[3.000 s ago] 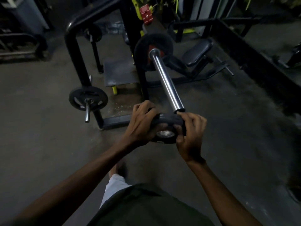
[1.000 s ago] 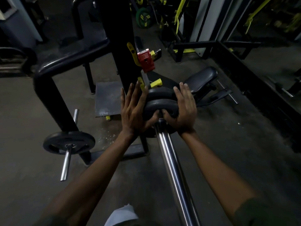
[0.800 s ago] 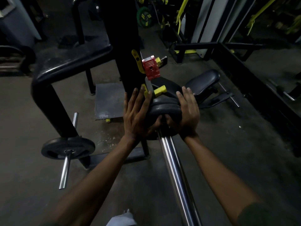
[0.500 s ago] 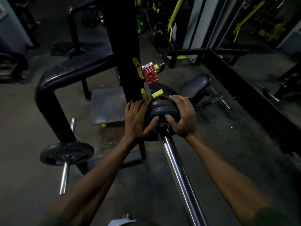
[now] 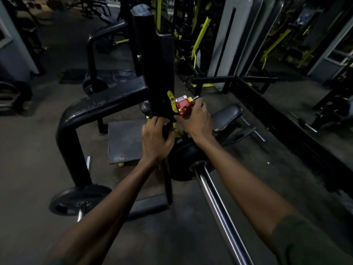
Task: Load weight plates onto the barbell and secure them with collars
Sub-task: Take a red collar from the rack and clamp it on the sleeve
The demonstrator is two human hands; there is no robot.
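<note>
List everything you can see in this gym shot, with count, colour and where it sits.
Chrome steel barbell sleeve: one, silver, running from bottom centre up to the rack.
Black round weight plates on the sleeve: count unclear, black, at the sleeve's far end.
Red plastic collar: one, red, on the rack upright above the plates.
Black steel rack upright: one, black, centre.
Black weight plate on a storage peg: one, black, lower left.
Black padded seat: one, black, right of the rack.
Left hand: against the upright's base.
Right hand: fingers on the red collar.
</note>
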